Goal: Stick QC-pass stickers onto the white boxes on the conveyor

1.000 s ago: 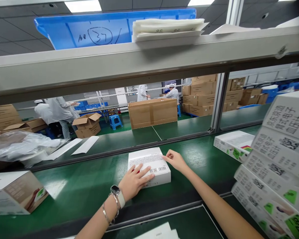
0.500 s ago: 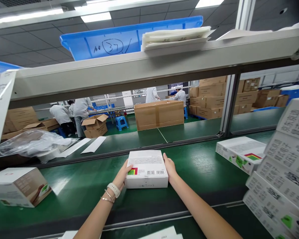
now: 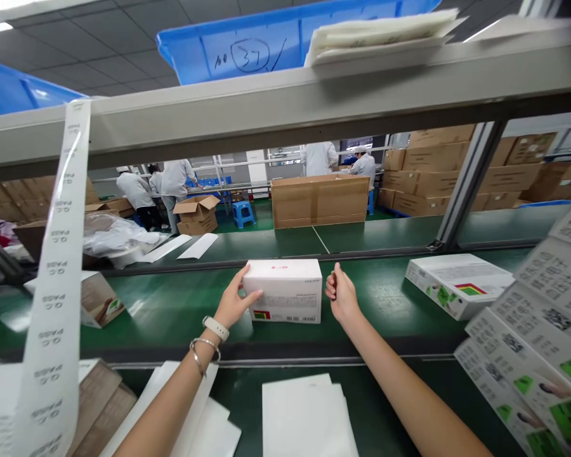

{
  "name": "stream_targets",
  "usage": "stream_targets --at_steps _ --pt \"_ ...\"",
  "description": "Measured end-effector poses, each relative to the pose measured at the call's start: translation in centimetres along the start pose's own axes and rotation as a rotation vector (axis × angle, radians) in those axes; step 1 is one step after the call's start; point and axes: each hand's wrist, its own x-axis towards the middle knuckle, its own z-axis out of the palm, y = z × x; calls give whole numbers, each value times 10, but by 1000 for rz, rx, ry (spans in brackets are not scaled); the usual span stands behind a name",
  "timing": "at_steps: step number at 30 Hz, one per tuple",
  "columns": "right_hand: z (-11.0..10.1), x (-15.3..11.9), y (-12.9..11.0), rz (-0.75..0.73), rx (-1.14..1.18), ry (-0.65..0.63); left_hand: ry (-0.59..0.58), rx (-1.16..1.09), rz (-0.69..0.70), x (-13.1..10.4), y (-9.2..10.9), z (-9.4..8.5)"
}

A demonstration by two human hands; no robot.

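Observation:
A white printed box [image 3: 285,292] stands upright on the green conveyor belt [image 3: 181,317], its barcode side facing me. At its left end my left hand [image 3: 238,295] grips it, thumb on the front face and fingers at the upper left edge. My right hand [image 3: 342,293] is just off the box's right end, not touching it, with its fingers curled in and the thumb up; a small dark thing shows at the curled fingers, too small to name.
Stacked white boxes [image 3: 528,355] rise at the right, near a flat box [image 3: 461,285] on the belt. A label strip [image 3: 52,304] hangs at the left. White sheets [image 3: 307,419] lie in front. Overhead runs a beam [image 3: 247,111]. People work beyond.
The box has tipped from lying flat to standing on its side. My right hand has come off it and curled its fingers. The view has shifted left and down.

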Motion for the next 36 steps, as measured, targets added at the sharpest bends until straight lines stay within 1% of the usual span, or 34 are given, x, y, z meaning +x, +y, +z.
stream_targets --at_steps 1,3,4,5,6,7,8,9,10,11,12,13,15,17,19,22,26,29,32,34,36 --pt "-2 -7 -4 -24 -48 4 43 90 42 -4 3 -4" --pt "-7 -26 -15 -107 -178 -6 145 240 142 -17 17 -7" --pt "-11 -38 -22 -154 -266 -25 167 272 188 -27 26 -5" --pt "-15 -52 -29 -199 -370 -57 145 268 223 -39 37 -2" --pt "-19 -68 -35 -229 -498 -122 68 237 246 -53 47 4" --pt "-23 -85 -40 -236 -648 -227 -67 193 266 -68 58 11" --pt "-27 -102 -43 -211 -807 -380 -240 152 284 -84 67 19" --pt "-31 -120 -45 -157 -970 -579 -409 119 298 -99 75 27" --pt "-34 -136 -45 -104 -1127 -779 -552 95 303 -112 80 34" --pt "-36 -151 -43 -80 -1273 -929 -657 82 305 -123 82 40" --pt "-37 -163 -40 -76 -1404 -1037 -719 78 304 -131 82 45" --pt "-37 -173 -36 -89 -1521 -1101 -750 83 303 -137 80 49" --pt "-35 -186 -28 -121 -1697 -1138 -763 120 327 -143 72 55" --pt "-33 -191 -22 -115 -1786 -1153 -752 195 363 -144 64 59" --pt "-32 -192 -19 -102 -1806 -1158 -746 275 394 -145 59 62" --pt "-34 -190 -18 -89 -1768 -1180 -757 348 424 -146 57 65" --pt "-38 -188 -16 -62 -1633 -1196 -750 366 447 -148 55 67" --pt "-38 -188 -23 65 -1400 -1216 -735 363 466 -149 54 68" --pt "-33 -188 -37 270 -1088 -1237 -730 376 482 -149 54 68" --pt "-30 -185 -47 384 -907 -1220 -726 384 490 -150 53 69" --pt "-27 -178 -56 434 -791 -1170 -716 393 495 -151 53 70"
